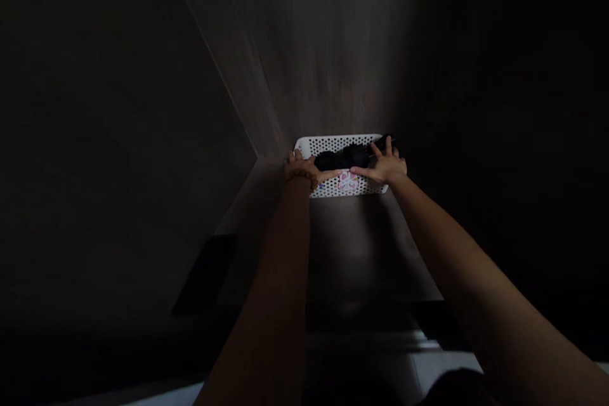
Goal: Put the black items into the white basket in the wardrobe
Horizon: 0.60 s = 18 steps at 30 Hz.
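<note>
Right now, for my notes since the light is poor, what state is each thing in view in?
Left hand: fingers spread at the basket's left end, thumb along the near rim; grip unclear.
Right hand: fingers spread at the right end, thumb toward the near rim; grip unclear.
White basket: upright, open-topped, holding dark contents.
Dark contents: inside, too dim to identify.
Beaded bracelet: worn on the left wrist.

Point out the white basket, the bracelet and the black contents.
White basket [330,191]: head view, on its perforated near wall.
Bracelet [301,174]: head view, on its brown beads.
Black contents [354,156]: head view, middle of the dark bundle.
</note>
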Each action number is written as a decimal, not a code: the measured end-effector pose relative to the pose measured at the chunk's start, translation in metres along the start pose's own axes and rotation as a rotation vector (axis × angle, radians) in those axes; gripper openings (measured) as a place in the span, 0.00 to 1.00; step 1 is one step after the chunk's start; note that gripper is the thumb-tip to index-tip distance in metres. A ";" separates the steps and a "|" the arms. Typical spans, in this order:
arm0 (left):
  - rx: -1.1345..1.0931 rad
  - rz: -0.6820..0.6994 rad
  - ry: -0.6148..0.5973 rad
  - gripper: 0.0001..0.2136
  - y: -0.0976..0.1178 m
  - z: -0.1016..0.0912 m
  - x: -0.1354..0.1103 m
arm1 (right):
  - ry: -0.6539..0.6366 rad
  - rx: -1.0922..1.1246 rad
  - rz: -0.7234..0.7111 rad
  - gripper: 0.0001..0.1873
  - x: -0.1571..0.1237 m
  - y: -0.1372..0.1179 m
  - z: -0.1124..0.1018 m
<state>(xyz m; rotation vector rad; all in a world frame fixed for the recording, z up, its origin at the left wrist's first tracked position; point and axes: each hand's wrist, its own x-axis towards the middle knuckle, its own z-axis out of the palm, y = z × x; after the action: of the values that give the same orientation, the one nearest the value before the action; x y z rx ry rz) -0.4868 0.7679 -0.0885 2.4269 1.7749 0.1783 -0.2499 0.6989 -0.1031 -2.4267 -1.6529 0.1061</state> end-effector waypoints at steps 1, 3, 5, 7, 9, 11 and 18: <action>0.016 -0.007 -0.005 0.53 0.000 -0.003 0.001 | 0.002 -0.006 0.006 0.72 0.000 -0.003 -0.002; 0.039 -0.015 0.002 0.55 -0.001 -0.009 0.000 | 0.004 -0.019 0.014 0.71 -0.001 -0.008 -0.006; 0.047 -0.020 0.009 0.55 -0.002 -0.013 -0.001 | 0.001 -0.025 0.016 0.70 -0.004 -0.013 -0.010; 0.059 -0.026 0.003 0.55 -0.004 -0.016 0.000 | -0.012 -0.021 0.017 0.69 -0.006 -0.017 -0.013; 0.079 -0.028 0.003 0.55 -0.005 -0.017 0.001 | -0.015 -0.017 0.017 0.69 -0.008 -0.018 -0.015; 0.093 -0.023 0.012 0.55 -0.007 -0.016 0.004 | -0.004 -0.016 0.012 0.68 -0.009 -0.018 -0.016; 0.098 0.013 0.009 0.56 -0.008 -0.010 0.018 | -0.003 -0.024 0.046 0.68 -0.010 -0.018 -0.021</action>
<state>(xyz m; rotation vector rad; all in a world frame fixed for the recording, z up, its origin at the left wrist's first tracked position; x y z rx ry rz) -0.4902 0.7880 -0.0795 2.5084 1.8134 0.1067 -0.2667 0.6937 -0.0797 -2.4841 -1.6083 0.0971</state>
